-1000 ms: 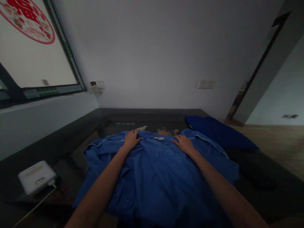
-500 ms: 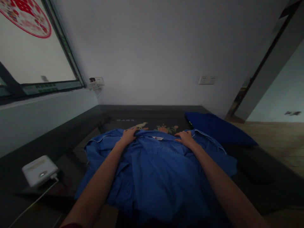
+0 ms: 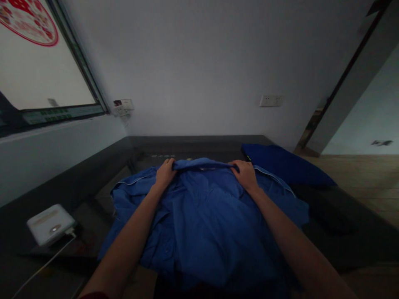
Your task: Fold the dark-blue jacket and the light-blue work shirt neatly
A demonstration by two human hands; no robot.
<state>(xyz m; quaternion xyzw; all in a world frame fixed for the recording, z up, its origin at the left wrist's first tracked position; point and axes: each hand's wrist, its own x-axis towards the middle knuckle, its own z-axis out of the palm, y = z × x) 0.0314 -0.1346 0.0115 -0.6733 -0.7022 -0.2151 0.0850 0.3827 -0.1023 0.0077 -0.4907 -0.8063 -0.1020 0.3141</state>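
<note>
A blue work shirt (image 3: pixel 212 224) with pale piping lies spread over a dark table (image 3: pixel 187 143), its lower part hanging toward me. My left hand (image 3: pixel 165 172) pinches the left end of the collar (image 3: pixel 202 162). At the collar's other end, my right hand (image 3: pixel 245 173) has its thumb and fingers closed on the cloth. Between the two hands the collar is lifted and stretched, and it mostly covers the white neck label. A buttoned piece of the shirt lies below my left forearm.
Folded dark blue cloth (image 3: pixel 283 164) lies at the table's back right. On the left stands a white box-shaped device (image 3: pixel 51 224) with a cable (image 3: pixel 43 265) plugged in. A wall (image 3: pixel 196 74) with sockets (image 3: pixel 271 100) rises behind the table; a window (image 3: pixel 40 62) is at left.
Both hands have closed on the collar and raised its edge. The collar now folds over the label, which showed plainly before. The view has shifted slightly.
</note>
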